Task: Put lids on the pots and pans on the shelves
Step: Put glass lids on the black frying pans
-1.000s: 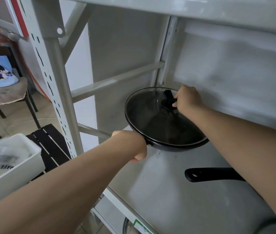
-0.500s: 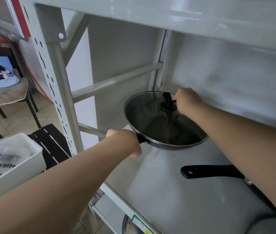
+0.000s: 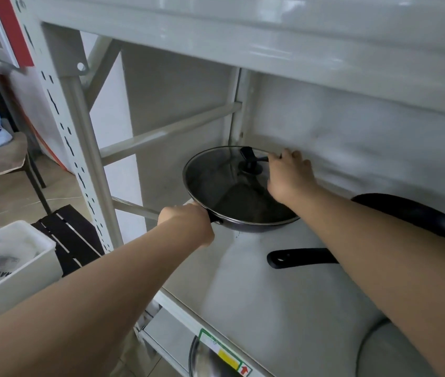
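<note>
1. The left hand point(image 3: 188, 223) is curled tight round the pan handle point(image 3: 214, 219). The pan point(image 3: 243, 225) sits on the shelf point(image 3: 270, 300), just past that fist.
2. The right hand point(image 3: 289, 175) touches the end of the black knob point(image 3: 250, 160) on the glass lid point(image 3: 216, 180). I cannot tell if it pinches it.
3. The lid lies flat on the pan. Glass can slip and break, so the knob looks like the best place to hold.
4. The back wall point(image 3: 352, 148) is close behind the pan. Another pan's handle point(image 3: 300, 258) lies to the right of the fist.
</note>
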Demonstrator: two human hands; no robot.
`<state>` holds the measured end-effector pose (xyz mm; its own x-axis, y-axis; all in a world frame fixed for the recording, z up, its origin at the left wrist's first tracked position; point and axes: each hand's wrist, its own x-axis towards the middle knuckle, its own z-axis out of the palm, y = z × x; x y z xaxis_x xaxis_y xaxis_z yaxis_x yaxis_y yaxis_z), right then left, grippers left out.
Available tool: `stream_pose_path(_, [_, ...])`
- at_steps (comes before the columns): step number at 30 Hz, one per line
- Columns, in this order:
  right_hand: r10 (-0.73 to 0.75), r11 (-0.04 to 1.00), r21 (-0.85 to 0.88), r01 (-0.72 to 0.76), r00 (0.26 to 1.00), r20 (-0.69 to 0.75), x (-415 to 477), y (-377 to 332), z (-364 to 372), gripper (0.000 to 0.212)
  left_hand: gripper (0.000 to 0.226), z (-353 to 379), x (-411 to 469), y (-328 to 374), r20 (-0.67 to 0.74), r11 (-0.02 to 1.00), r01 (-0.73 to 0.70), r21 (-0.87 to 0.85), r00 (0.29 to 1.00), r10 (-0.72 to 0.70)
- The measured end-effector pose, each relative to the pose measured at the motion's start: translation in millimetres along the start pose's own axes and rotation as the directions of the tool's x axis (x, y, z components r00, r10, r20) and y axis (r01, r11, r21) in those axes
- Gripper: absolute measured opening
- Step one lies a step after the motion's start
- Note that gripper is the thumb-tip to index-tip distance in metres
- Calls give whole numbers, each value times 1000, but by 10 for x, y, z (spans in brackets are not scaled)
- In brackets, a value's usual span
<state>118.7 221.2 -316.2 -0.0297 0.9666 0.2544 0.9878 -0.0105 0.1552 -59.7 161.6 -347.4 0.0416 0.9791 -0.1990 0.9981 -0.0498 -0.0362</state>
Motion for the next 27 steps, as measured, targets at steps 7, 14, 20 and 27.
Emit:
stream_pose_path(7, [14,999,44,-13,1000,-22,-309,49,-38,53,54,32,-77,195,-8,995,69,-66,998,-70])
stream_pose_path(14, [-7,995,98,17,995,-101,-897,469,-190,38,52,-115,-310,753,-222,993,-24,-114,975,-2])
stream_pose_path(20, [153,986,72,-149,987,-50,-1853,1125,-223,29,47,-60,-560,1471,-155,931,-338,-135,935,317])
stream_pose_path(27, [351,936,6,-353,932,92,-3093,1650,-84,30,45,313,-760,1769,-171,934,-357,-29,922,348])
